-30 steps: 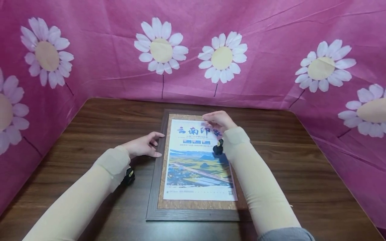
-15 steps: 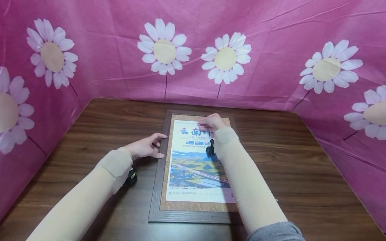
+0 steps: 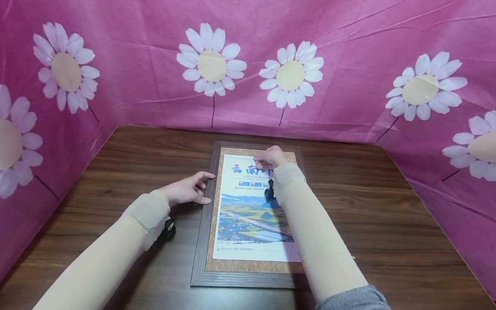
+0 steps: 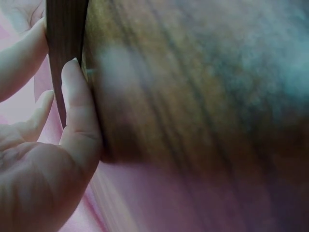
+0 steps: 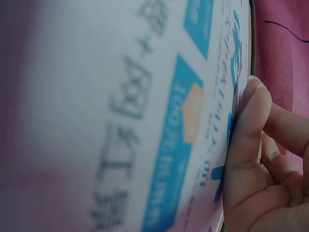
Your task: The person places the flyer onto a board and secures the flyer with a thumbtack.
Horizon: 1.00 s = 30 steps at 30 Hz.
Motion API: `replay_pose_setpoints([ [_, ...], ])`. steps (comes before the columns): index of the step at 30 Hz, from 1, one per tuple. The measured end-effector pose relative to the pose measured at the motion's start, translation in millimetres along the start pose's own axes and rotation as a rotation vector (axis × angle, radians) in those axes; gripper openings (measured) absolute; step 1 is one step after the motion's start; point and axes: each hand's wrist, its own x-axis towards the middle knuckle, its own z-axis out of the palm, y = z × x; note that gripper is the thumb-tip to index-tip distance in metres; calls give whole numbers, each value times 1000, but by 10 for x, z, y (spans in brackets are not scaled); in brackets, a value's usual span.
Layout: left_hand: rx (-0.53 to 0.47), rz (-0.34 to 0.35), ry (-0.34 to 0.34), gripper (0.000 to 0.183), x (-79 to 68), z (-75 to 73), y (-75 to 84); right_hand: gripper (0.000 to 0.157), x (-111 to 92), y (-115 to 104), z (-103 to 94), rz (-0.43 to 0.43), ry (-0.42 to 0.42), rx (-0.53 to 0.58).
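A cork board (image 3: 248,265) with a dark wooden frame (image 3: 240,279) lies flat on the table. On its cork sits a white poster (image 3: 228,206) with blue Chinese lettering and a landscape picture. My left hand (image 3: 186,189) touches the frame's left side with thumb and fingertips spread apart; the left wrist view shows the thumb (image 4: 77,104) straight along the frame's edge (image 4: 65,34). At the poster's top edge, my right hand (image 3: 271,157) has its thumb and fingertips drawn together. I cannot tell whether something small is between these tips (image 5: 258,92).
The brown wood-grain table (image 3: 387,206) extends around the board. A pink cloth (image 3: 333,112) with big white daisies hangs behind and at both sides. Small black devices (image 3: 169,228) sit under the wrists, and the right forearm (image 3: 321,241) covers the board's right part.
The right hand came slightly left and down to the poster's top edge, then stayed there. The left hand kept its place at the frame, and the head view shifted a little.
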Motion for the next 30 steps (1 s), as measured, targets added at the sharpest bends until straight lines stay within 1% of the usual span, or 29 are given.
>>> replay_pose_setpoints([
  [3,4,5,-2,76,-8,4,2,7,-32,12,-13,9,-11,31],
  [8,10,9,-4,75,-19,8,-1,9,-98,26,-35,52,-12,101],
  [12,17,11,0,75,-31,6,0,12,-98,20,-39,60,-9,112],
  [18,27,10,1,75,-43,0,4,12,-51,18,-26,52,-23,123],
  [23,30,17,1,76,-46,3,6,15,-61,17,-16,43,-6,66],
  [26,29,14,3,74,-31,11,1,22,-72,11,-5,42,14,13],
  [30,28,17,0,73,-25,17,4,37,-62,1,3,37,29,-50],
])
